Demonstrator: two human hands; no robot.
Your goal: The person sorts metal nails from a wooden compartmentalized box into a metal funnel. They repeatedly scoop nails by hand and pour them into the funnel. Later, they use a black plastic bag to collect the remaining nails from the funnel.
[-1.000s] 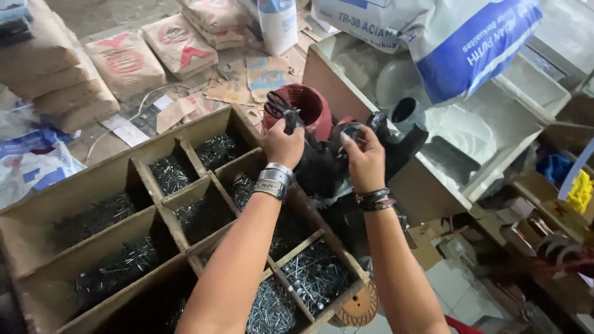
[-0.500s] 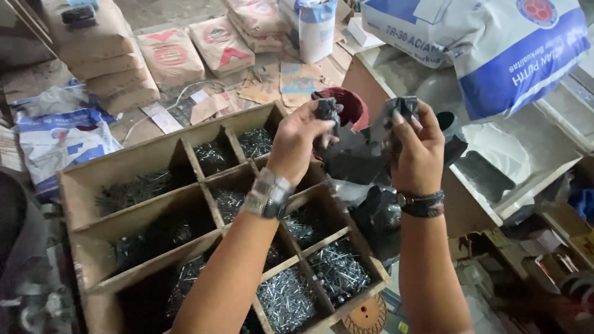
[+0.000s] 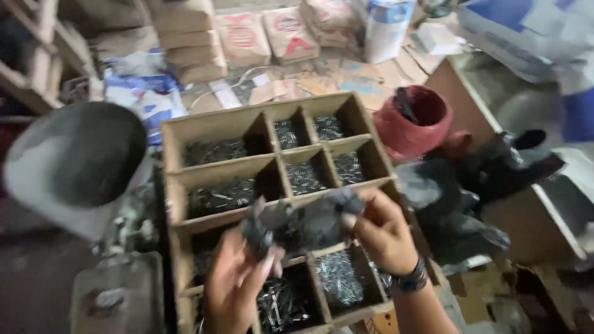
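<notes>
Both hands are now lowering from the red twine spool — left hand and right hand pinching a crumpled black plastic bag over the near compartments of the wooden nail box.

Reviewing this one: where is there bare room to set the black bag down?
Both hands, left hand and right hand, hold the black bag over the wooden tray, its compartments full of nails. Bare patches: the grey pan left of the tray, and the bench top on the right.
</notes>
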